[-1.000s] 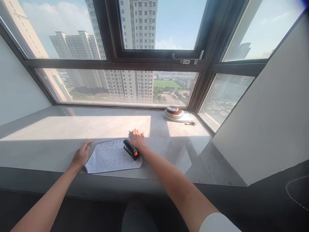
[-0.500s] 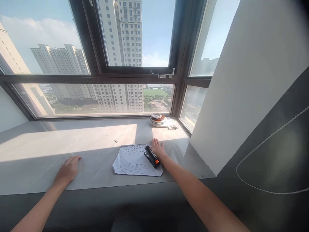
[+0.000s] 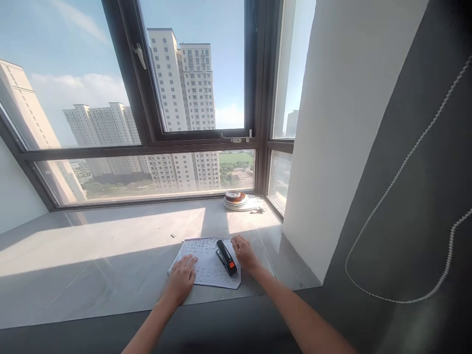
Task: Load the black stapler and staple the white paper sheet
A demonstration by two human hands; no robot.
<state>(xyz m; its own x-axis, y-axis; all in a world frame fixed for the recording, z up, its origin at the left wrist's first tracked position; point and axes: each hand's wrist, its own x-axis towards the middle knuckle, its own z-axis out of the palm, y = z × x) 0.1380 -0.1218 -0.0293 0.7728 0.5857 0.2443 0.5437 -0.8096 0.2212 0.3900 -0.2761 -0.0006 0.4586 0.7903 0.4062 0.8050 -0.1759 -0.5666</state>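
A small stack of handwritten paper sheets [image 3: 206, 278] lies on the windowsill, its corners creased or folded. On its right part rests a black stapler [image 3: 226, 257] with an orange patch at its near end. My left hand [image 3: 180, 279] lies flat with fingers stretched over the left side of the paper. At the top right corner of the sheets, my right hand [image 3: 244, 253] has its fingers curled in, gripping the paper edge just beside the stapler. Its fingertips are small and partly hidden.
A pile of round plate-like pieces [image 3: 238, 201] stands by the window corner, with a small dark chain [image 3: 257, 210] beside it. A tiny grey piece [image 3: 173, 235] lies beyond the paper. The wall [image 3: 317, 147] bounds the right side, where a beaded cord [image 3: 368, 216] hangs.
My left hand has moved right from the bare sill onto the paper. My right hand's fingers have curled in at the paper's corner. The view has tilted up and shifted somewhat.
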